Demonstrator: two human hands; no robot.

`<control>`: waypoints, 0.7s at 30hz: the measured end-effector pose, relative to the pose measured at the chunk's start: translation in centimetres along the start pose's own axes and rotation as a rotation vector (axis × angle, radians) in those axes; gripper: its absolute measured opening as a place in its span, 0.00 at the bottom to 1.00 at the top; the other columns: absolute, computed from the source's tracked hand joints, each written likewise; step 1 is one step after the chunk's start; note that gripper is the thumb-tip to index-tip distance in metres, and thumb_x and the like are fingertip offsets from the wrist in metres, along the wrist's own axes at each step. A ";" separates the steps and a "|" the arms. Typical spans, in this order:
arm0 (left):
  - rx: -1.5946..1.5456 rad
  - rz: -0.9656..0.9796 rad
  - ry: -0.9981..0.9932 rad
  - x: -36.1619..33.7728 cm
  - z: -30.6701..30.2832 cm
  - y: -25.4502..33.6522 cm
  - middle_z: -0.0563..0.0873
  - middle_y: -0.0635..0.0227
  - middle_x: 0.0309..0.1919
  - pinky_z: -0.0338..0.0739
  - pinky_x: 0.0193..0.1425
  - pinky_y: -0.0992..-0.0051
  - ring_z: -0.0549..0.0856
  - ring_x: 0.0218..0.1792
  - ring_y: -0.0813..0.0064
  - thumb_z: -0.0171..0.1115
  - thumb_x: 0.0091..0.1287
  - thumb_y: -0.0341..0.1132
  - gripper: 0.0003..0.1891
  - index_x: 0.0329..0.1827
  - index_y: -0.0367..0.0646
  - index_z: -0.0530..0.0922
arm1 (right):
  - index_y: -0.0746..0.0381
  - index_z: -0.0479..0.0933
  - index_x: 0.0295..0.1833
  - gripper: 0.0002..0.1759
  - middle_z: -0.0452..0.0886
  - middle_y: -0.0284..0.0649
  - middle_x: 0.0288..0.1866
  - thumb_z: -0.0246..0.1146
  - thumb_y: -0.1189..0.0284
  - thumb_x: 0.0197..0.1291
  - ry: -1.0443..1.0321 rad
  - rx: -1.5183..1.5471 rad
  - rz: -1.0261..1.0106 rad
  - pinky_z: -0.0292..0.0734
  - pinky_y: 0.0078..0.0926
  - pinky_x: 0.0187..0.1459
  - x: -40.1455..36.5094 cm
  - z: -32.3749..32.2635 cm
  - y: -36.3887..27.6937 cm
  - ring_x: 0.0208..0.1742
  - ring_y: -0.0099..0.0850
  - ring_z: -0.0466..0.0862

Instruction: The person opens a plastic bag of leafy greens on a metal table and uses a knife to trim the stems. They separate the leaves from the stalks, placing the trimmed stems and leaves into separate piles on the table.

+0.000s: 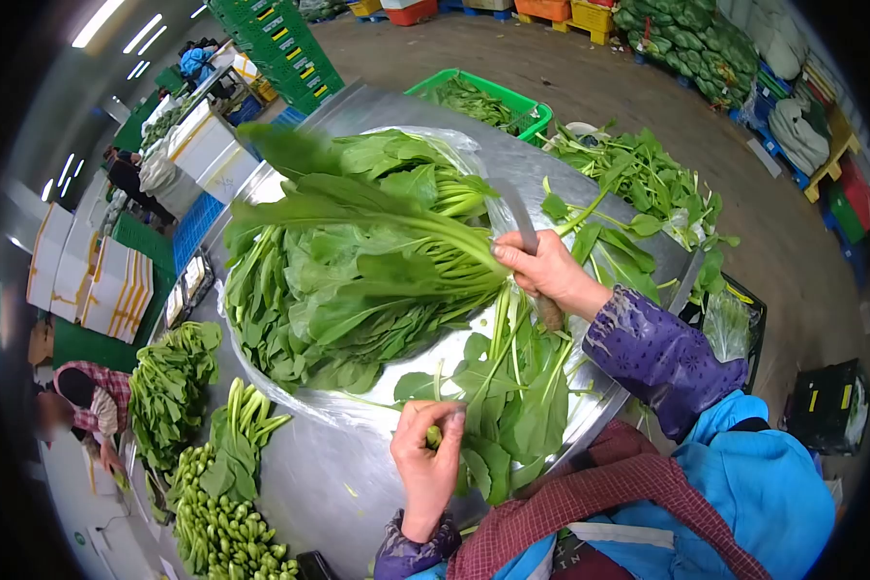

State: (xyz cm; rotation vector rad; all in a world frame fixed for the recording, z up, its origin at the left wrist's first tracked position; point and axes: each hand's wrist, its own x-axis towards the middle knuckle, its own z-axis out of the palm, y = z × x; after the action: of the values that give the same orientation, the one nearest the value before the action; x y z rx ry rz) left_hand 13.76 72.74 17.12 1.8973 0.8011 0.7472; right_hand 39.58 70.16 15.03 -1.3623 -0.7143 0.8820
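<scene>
My right hand (549,274) is closed around a knife (520,215), its blade pointing up and away and its brown handle showing below the fist. The same hand pinches the stem ends of a leafy green stalk (396,215), whose leaves stretch left and blur at the tip. Beneath it lies a large heap of leafy greens (304,280) on clear plastic (285,398). My left hand (425,462) is curled closed near the table's front, with a bit of green showing inside the fingers; I cannot tell what it holds. Loose leaves (517,411) lie between my hands.
The metal table (333,483) carries more bunched greens (172,387) and a pile with cut stem ends (227,532) on the left. Loose trimmings (638,179) spread at the right edge. Beyond stands a green crate (536,124). A person (97,396) is at the far left.
</scene>
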 end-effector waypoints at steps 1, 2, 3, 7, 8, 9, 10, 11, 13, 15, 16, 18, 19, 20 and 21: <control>0.002 0.003 0.005 0.0 0.2 0.4 0.78 0.65 0.28 0.70 0.34 0.77 0.76 0.30 0.73 0.66 0.55 0.22 0.06 0.36 0.37 0.81 | 0.65 0.76 0.41 0.14 0.66 0.24 0.19 0.60 0.63 0.65 -0.004 0.000 -0.005 0.57 0.15 0.15 -0.4 0.1 -0.2 0.15 0.14 0.63; 0.068 0.098 0.035 0.1 0.4 0.8 0.78 0.65 0.28 0.71 0.36 0.76 0.77 0.31 0.71 0.66 0.53 0.21 0.08 0.36 0.38 0.82 | 0.65 0.76 0.41 0.14 0.66 0.24 0.18 0.60 0.63 0.65 -0.016 -0.026 0.037 0.57 0.15 0.16 -1.1 0.3 -0.6 0.15 0.14 0.64; 0.136 0.188 0.067 0.2 0.4 1.1 0.78 0.65 0.28 0.71 0.37 0.75 0.77 0.31 0.69 0.66 0.51 0.20 0.10 0.37 0.38 0.82 | 0.65 0.77 0.41 0.14 0.66 0.24 0.17 0.60 0.63 0.65 -0.033 -0.053 0.080 0.58 0.15 0.16 -1.9 0.7 -1.3 0.15 0.14 0.64; 0.695 0.616 0.206 1.7 0.2 2.9 0.83 0.68 0.39 0.73 0.45 0.71 0.77 0.39 0.66 0.65 0.47 0.24 0.17 0.43 0.47 0.84 | 0.65 0.78 0.39 0.15 0.68 0.25 0.16 0.59 0.63 0.65 -0.280 -0.140 0.146 0.58 0.15 0.16 -5.1 2.5 -2.4 0.15 0.14 0.65; 0.755 0.646 0.169 1.9 0.3 3.1 0.83 0.70 0.44 0.73 0.45 0.71 0.77 0.40 0.66 0.65 0.49 0.26 0.19 0.47 0.49 0.84 | 0.62 0.79 0.36 0.16 0.68 0.23 0.16 0.59 0.59 0.65 -0.381 -0.063 0.184 0.57 0.16 0.16 -6.0 2.9 -2.3 0.14 0.14 0.63; 0.774 0.671 0.128 2.0 0.5 2.7 0.83 0.71 0.42 0.74 0.43 0.72 0.77 0.39 0.67 0.64 0.49 0.26 0.19 0.47 0.48 0.83 | 0.62 0.78 0.35 0.16 0.68 0.23 0.17 0.57 0.60 0.67 -0.447 0.050 0.288 0.56 0.15 0.16 -6.8 3.2 -2.2 0.13 0.14 0.63; 0.745 0.671 0.119 1.9 0.5 2.6 0.83 0.70 0.41 0.74 0.41 0.72 0.77 0.38 0.67 0.65 0.50 0.27 0.17 0.46 0.48 0.83 | 0.63 0.78 0.36 0.16 0.68 0.24 0.16 0.56 0.60 0.67 -0.446 0.135 0.338 0.56 0.15 0.16 -7.4 3.4 -1.8 0.13 0.14 0.62; 0.716 0.673 0.109 1.9 0.4 2.5 0.83 0.70 0.40 0.74 0.39 0.72 0.77 0.37 0.68 0.66 0.50 0.28 0.16 0.45 0.47 0.83 | 0.63 0.77 0.36 0.16 0.67 0.24 0.16 0.56 0.61 0.68 -0.443 0.221 0.387 0.56 0.15 0.16 -7.6 3.5 -1.2 0.13 0.13 0.61; 0.627 0.583 0.081 1.7 0.7 2.4 0.83 0.69 0.38 0.74 0.38 0.71 0.77 0.35 0.68 0.67 0.51 0.28 0.14 0.43 0.45 0.83 | 0.63 0.77 0.37 0.16 0.70 0.29 0.17 0.56 0.61 0.67 -0.512 0.180 0.362 0.59 0.18 0.16 -7.7 2.4 -0.2 0.13 0.17 0.65; 0.538 0.493 0.054 1.4 0.8 2.0 0.83 0.67 0.35 0.73 0.36 0.71 0.78 0.33 0.68 0.68 0.52 0.29 0.12 0.40 0.43 0.83 | 0.63 0.77 0.39 0.15 0.72 0.33 0.18 0.57 0.61 0.67 -0.581 0.137 0.335 0.62 0.21 0.17 -7.5 2.3 1.0 0.13 0.21 0.69; 0.354 0.293 0.002 1.3 0.9 1.4 0.82 0.65 0.32 0.73 0.34 0.70 0.77 0.30 0.67 0.68 0.53 0.29 0.10 0.39 0.40 0.82 | 0.63 0.77 0.39 0.12 0.74 0.37 0.22 0.58 0.64 0.65 -0.392 -0.200 -0.161 0.66 0.25 0.19 -7.6 2.8 1.9 0.17 0.28 0.73; 0.078 0.036 -0.074 1.2 1.0 0.5 0.79 0.60 0.25 0.71 0.31 0.71 0.76 0.24 0.66 0.67 0.57 0.29 0.09 0.37 0.34 0.79 | 0.63 0.77 0.43 0.09 0.78 0.42 0.33 0.61 0.76 0.56 -0.180 -0.621 -0.594 0.75 0.34 0.27 -8.3 3.0 1.2 0.30 0.43 0.81; 0.076 0.036 -0.076 1.1 0.9 0.5 0.79 0.60 0.25 0.71 0.31 0.71 0.76 0.24 0.66 0.67 0.57 0.29 0.09 0.37 0.34 0.79 | 0.63 0.77 0.43 0.09 0.78 0.42 0.33 0.61 0.76 0.56 -0.178 -0.622 -0.593 0.75 0.34 0.27 -8.7 3.1 0.5 0.30 0.43 0.81; 0.096 -0.010 -0.125 1.1 0.8 0.5 0.79 0.60 0.24 0.71 0.31 0.71 0.76 0.24 0.66 0.67 0.58 0.30 0.09 0.37 0.33 0.79 | 0.62 0.77 0.44 0.11 0.78 0.42 0.33 0.61 0.78 0.53 -0.165 -0.735 -0.604 0.75 0.35 0.28 -8.9 3.3 0.0 0.30 0.42 0.81; 0.116 -0.056 -0.174 1.0 0.7 0.5 0.78 0.59 0.24 0.70 0.31 0.72 0.76 0.23 0.66 0.66 0.58 0.30 0.09 0.37 0.33 0.79 | 0.62 0.76 0.46 0.14 0.78 0.41 0.33 0.61 0.81 0.51 -0.151 -0.847 -0.612 0.76 0.35 0.28 -9.1 3.4 -0.2 0.29 0.42 0.81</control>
State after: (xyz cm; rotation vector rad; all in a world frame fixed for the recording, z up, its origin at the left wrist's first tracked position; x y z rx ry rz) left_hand 15.00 72.95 17.44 2.0037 0.7978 0.5025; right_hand 32.05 64.10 16.10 -1.6495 -1.6348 0.1648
